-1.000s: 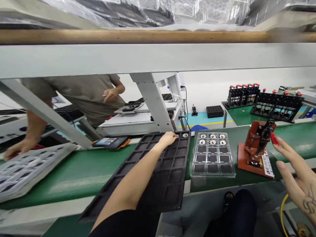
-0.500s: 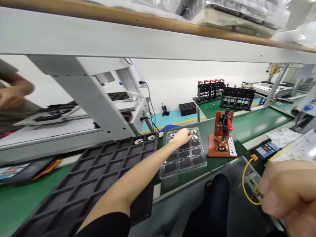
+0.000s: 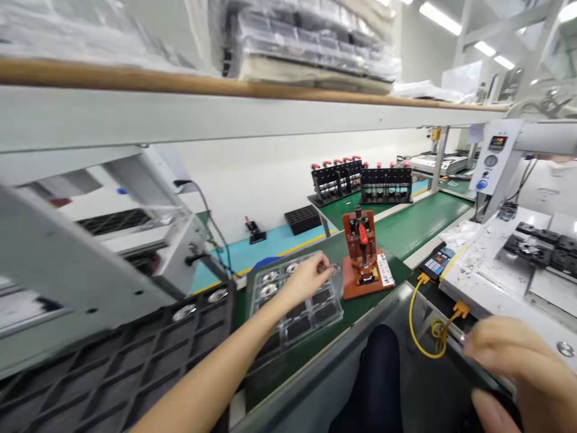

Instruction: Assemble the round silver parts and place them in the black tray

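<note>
My left hand (image 3: 310,275) is above the right back part of a clear plastic tray (image 3: 336,314). Its fingertips pinch a small shiny metal part (image 3: 335,269), partly hidden and blurred. More round metal parts (image 3: 269,291) sit in the tray's back compartments. Just right of that hand, on the green bench, stands a brown-red toggle clamp fixture (image 3: 360,252) with a red handle. My right hand (image 3: 525,367), blurred at the lower right, has its thumb and fingers apart and nothing visible between them. It is nearest the white machine (image 3: 478,282).
A black compartment tray (image 3: 148,355) on the left holds two round metal parts. A steel frame with a wood-edged shelf (image 3: 252,89) spans overhead. A yellow cable (image 3: 411,325) loops below the keypad box (image 3: 436,264). Black clamp racks (image 3: 385,185) stand farther back.
My view has turned right, showing more of the white machine. My left hand has lifted off the tray's parts toward the fixture with a metal part. My right hand's fingers have spread.
</note>
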Tool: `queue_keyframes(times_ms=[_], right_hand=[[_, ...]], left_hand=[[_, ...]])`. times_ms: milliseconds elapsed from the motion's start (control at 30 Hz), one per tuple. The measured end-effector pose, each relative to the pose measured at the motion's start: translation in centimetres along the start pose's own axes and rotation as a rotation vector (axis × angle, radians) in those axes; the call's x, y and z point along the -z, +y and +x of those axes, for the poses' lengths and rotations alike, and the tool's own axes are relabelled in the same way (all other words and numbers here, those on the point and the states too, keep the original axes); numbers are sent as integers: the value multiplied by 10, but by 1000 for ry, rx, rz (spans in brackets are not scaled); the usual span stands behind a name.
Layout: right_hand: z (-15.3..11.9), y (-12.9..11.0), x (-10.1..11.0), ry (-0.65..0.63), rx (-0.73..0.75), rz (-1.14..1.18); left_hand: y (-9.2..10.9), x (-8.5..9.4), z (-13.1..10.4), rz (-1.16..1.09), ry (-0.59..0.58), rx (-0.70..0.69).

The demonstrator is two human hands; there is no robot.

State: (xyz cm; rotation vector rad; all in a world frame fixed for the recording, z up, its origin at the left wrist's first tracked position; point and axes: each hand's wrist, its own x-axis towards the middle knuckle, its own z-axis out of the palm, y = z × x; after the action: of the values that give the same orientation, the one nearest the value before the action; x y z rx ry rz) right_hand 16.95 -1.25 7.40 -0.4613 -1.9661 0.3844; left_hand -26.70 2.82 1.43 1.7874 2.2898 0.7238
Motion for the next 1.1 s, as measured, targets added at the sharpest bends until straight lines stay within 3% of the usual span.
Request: queue_keyframes(times_ms=[100, 233, 300, 367, 533, 700, 800, 933, 1033, 1100], right_hand=[[9, 15, -16, -73, -229, 41], [14, 40, -33, -149, -527, 306], [12, 46, -32, -178, -588, 415], [9, 45, -23, -166, -602, 409], [-6, 42, 8, -16, -562, 170], [-36, 59, 46, 131, -561, -97], [-48, 62, 84, 224, -574, -321], [-57, 40, 129, 249, -537, -550], [-64, 16, 149, 274, -478, -663], [-71, 6, 158, 265, -449, -710]], left_hand=[[65, -1, -33, -251, -56, -358], [145, -13, -56, -320, 112, -1011], [172, -20, -56, -262, 191, -1222], [191, -29, -51, -219, 249, -1323], [230, -50, -41, -235, 265, -1450], [285, -76, -25, -288, 138, -1568], [325, -96, 14, -371, -5, -1529], [380, -122, 92, -372, -288, -1137], [406, -138, 141, -282, -446, -1054], [415, -145, 160, -254, -530, -1058]])
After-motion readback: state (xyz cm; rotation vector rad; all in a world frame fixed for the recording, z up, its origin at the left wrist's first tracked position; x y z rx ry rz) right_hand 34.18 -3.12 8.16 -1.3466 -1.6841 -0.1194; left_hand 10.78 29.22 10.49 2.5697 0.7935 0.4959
